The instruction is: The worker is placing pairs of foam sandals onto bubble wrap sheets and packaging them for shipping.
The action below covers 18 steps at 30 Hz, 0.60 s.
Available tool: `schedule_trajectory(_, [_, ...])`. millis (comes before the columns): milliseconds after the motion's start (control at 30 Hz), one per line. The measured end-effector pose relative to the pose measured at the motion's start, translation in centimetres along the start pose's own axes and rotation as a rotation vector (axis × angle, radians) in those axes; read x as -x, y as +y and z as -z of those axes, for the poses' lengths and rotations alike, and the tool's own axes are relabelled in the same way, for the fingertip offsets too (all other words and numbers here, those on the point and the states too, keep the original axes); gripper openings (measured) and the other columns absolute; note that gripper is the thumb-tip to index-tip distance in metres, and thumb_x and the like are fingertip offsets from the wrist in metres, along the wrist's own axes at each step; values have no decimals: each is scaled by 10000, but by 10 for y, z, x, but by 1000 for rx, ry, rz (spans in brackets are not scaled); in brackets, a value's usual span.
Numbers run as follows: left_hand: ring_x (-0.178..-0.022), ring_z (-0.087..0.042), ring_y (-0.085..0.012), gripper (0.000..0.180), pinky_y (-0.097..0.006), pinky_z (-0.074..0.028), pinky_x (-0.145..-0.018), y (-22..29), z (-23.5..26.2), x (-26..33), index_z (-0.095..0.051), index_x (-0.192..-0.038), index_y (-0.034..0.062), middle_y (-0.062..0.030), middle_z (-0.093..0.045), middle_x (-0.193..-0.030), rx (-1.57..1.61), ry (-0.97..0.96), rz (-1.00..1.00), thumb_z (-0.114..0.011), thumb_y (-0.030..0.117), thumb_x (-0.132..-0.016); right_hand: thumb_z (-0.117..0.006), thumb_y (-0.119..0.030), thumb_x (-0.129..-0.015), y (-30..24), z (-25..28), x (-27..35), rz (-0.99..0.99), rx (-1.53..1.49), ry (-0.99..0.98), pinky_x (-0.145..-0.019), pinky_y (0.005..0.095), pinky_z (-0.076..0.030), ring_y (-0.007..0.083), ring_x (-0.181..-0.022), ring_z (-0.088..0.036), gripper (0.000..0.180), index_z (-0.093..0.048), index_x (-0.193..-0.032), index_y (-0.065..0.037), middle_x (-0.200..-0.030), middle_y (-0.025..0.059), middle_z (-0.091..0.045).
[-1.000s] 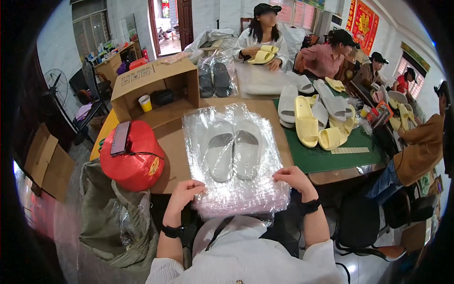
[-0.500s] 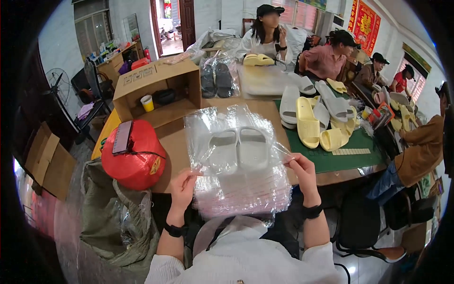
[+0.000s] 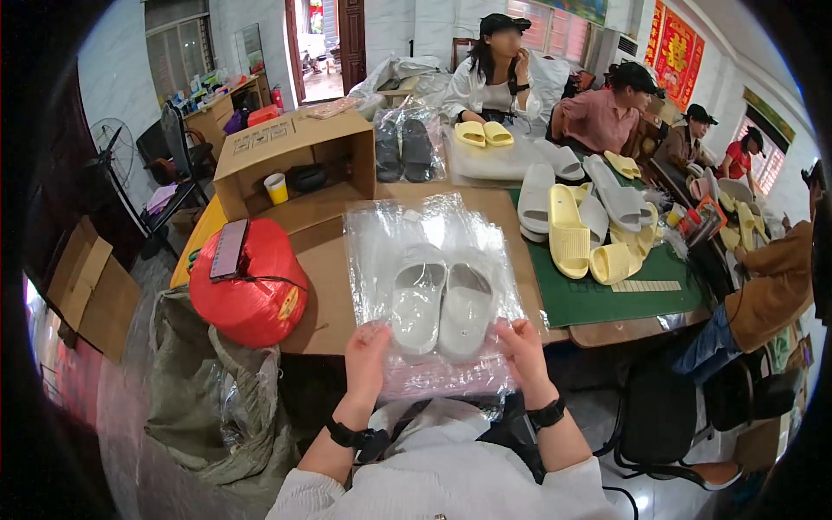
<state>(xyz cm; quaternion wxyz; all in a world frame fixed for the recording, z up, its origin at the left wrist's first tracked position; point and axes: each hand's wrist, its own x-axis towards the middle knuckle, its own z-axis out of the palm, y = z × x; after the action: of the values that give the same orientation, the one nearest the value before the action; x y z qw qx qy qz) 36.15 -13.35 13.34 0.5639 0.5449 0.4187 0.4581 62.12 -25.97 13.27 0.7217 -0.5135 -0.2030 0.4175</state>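
A pair of light grey slide slippers (image 3: 418, 316) lies side by side inside a clear plastic bag (image 3: 373, 251), heels toward me. Beneath it is a stack of clear bags (image 3: 416, 379) with pinkish edges, at the table's front. My left hand (image 3: 367, 354) is closed at the bag's near left edge, beside the left slipper. At the near right edge, my right hand (image 3: 525, 351) pinches the plastic with curled fingers. Both hands wear black wristbands, and the film's glare hides the exact pinch points.
Left of the bag sits a red twine roll (image 3: 247, 295) with a phone (image 3: 230, 251) on it. Behind stands an open cardboard box (image 3: 299, 139) holding a yellow-white cup (image 3: 276, 188). Yellow slippers (image 3: 569, 232) and grey ones lie on a green mat (image 3: 568, 299). Several people sit beyond.
The grey slippers have come nearer to me within the bag and show more of their length. My hands have moved closer together and slightly nearer. The seated person behind has lowered one hand.
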Motion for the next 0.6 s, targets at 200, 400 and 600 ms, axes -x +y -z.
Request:
schedule_trajectory(200, [-905, -592, -126, 317, -275, -480, -823, 12, -16, 1, -587, -1157, -43, -61, -631, -1043, 383, -15, 122, -695, 71, -881, -798, -57, -810, 6, -13, 5, 1, 92, -27, -975, 347, -510, 282, -1185, -560, 864, -260, -1470, 88, -1430, 244, -403])
schedule_trajectory(400, [-984, -567, -120, 312, -249, -465, -833, -14, -5, -6, -579, -1171, 15, -31, -592, -1050, 557, -142, 117, -633, -1, -865, -799, -51, -789, -7, -16, 12, -104, 215, -120, -977, 342, -491, 259, -1151, -586, 820, -347, -1457, 96, -1344, 233, -521])
schedule_trajectory(600, [-1003, -565, -132, 358, -249, -457, -865, -15, -6, 19, -583, -1222, 64, -14, -588, -1096, 537, -281, 160, -575, -52, -883, -762, -72, -818, -13, -23, 19, 121, 304, -195, -945, 325, -478, 201, -1085, -598, 617, -466, -1337, 80, -1220, 146, -613])
